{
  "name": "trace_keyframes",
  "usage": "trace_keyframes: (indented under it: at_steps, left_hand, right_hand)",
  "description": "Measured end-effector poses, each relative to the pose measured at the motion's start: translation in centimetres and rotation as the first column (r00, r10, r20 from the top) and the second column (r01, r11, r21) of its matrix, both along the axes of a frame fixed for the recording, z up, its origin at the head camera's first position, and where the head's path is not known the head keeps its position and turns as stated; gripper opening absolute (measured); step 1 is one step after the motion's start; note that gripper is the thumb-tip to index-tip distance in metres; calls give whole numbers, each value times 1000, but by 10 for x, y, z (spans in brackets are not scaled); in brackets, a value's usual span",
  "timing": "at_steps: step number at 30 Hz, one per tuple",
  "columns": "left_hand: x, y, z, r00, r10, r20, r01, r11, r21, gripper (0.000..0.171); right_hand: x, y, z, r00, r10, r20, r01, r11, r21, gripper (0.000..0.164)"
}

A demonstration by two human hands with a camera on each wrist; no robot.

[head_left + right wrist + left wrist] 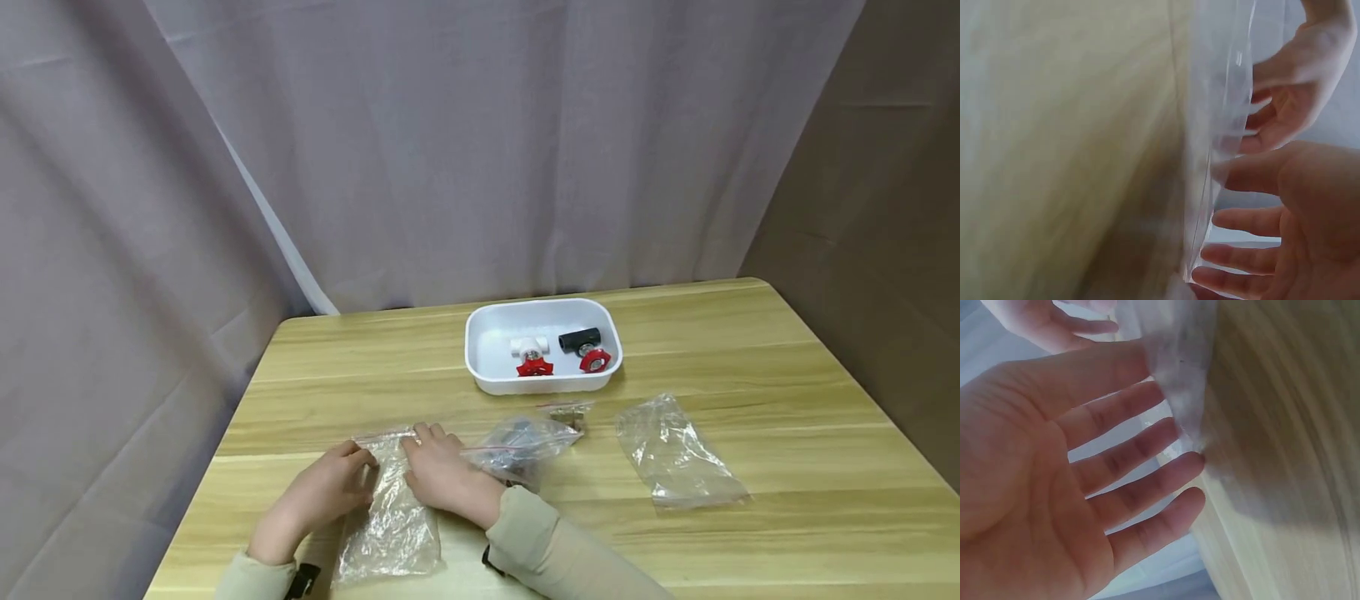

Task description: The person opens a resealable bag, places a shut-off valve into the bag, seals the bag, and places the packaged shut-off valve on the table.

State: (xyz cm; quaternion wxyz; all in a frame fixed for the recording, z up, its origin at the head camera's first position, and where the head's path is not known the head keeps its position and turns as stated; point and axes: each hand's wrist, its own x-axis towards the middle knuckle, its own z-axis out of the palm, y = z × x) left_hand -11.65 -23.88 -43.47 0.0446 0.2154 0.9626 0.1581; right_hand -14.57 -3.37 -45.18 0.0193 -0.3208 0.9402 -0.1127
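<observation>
An unfilled clear zip bag (393,517) lies on the table in front of me, its zip edge toward the back. My left hand (330,487) is at the bag's upper left side. In the left wrist view its fingers (1141,494) are spread and nearly straight, tips right at the plastic film (1182,362). My right hand (446,471) lies over the bag's upper right part. The right wrist view shows its fingers (1241,256) stretched toward the bag's edge (1200,206), with the left hand (1300,87) behind the film.
Right of my right hand lie a zip bag (521,446) with dark contents and a small bag (570,417) with brownish pieces. Another clear bag (675,458) lies further right. A white tray (491,385) behind holds a white valve (531,354) and a black valve (581,340), both with red handles.
</observation>
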Motion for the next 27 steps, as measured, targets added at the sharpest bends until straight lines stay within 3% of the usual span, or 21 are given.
trace_keyframes:
  at_steps: [6, 10, 14, 20, 27]
  left_hand:
    - [4, 2, 3, 997, -31, 77, 30, 1000, 3, 32]
    - [1, 4, 1, 1000, 1, 9, -1, 1000, 9, 23]
    - [-3, 5, -3, 997, 33, -66, -31, 999, 25, 32]
    - [-3, 5, -5, 1000, -12, -20, 13, 999, 45, 45]
    - [-5, 6, -6, 997, -65, -52, 66, 998, 20, 26]
  right_hand:
    - [-1, 3, 0, 999, -23, 25, 22, 999, 24, 53]
    - [0, 4, 0, 999, 10, 44, -12, 999, 31, 58]
    - [3, 4, 1, 998, 39, 52, -41, 999, 33, 61]
    - [6, 4, 4, 996, 57, 64, -60, 997, 43, 61]
    - [6, 5, 5, 996, 58, 70, -60, 998, 31, 42]
